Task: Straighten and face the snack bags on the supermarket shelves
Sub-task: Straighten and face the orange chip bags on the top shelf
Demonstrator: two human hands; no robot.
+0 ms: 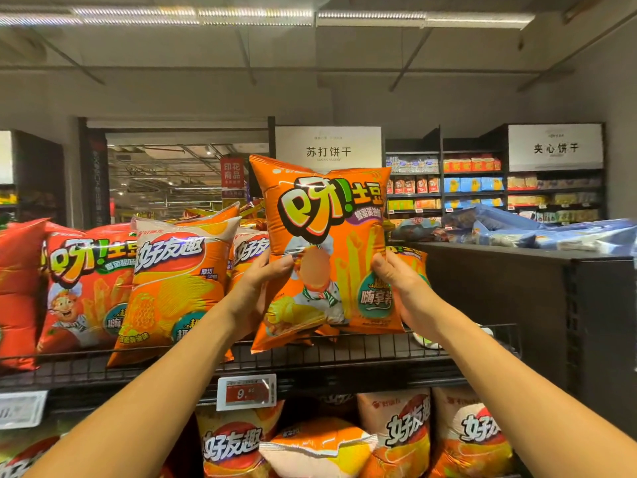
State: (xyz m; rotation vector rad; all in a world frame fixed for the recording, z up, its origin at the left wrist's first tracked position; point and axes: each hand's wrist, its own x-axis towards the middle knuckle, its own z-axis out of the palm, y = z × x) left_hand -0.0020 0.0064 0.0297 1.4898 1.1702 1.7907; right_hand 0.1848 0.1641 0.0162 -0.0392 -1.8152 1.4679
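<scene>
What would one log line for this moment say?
step: facing | left hand: grips orange bag | right hand: grips bag | bag: upright, front out, above shelf

Held bag (324,250) above wire shelf (344,353); price tag (246,392) below; chip bags (172,281) left.

The orange bag (327,250) reads 呀!土豆, the hanging sign (328,151) 苏打饼干, the price tag (246,392) 9.

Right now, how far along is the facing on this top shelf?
Done: the red fries bag and the chip bag beside it stand front out. In hand: the left hand and right hand hold an orange fries bag upright above the wire shelf. Left: seating it, and the tipped bag below.
</scene>
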